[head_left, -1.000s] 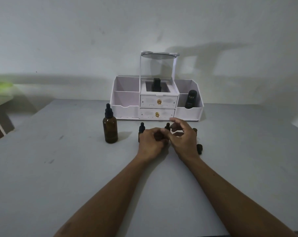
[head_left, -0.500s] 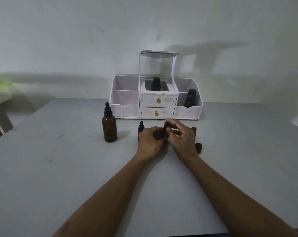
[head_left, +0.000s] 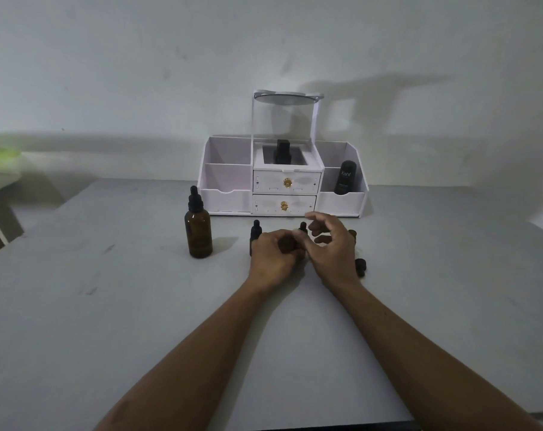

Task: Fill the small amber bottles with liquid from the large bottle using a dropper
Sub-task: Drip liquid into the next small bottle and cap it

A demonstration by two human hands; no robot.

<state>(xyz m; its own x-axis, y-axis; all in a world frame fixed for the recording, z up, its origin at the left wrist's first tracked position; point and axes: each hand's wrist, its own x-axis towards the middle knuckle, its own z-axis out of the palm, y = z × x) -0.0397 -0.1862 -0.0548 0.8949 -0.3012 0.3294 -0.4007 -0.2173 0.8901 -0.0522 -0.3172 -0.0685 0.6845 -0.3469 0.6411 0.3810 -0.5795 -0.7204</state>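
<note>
L hand (head_left: pixel 274 259) fingers curled round 1 small amber bottle (head_left: pixel 287 245), mid worktop (head_left: pixel 108 306). R hand (head_left: pixel 332 250) fingers spread, loose, beside its dropper cap (head_left: pixel 302 227). Large bottle (head_left: pixel 198 234) upright to left, capped.

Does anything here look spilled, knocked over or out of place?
Only a small thing: a loose black cap lies on the table by the right hand, and the small amber bottle behind that hand seems uncapped. No spill or tipped bottle shows in the dim light.
</note>
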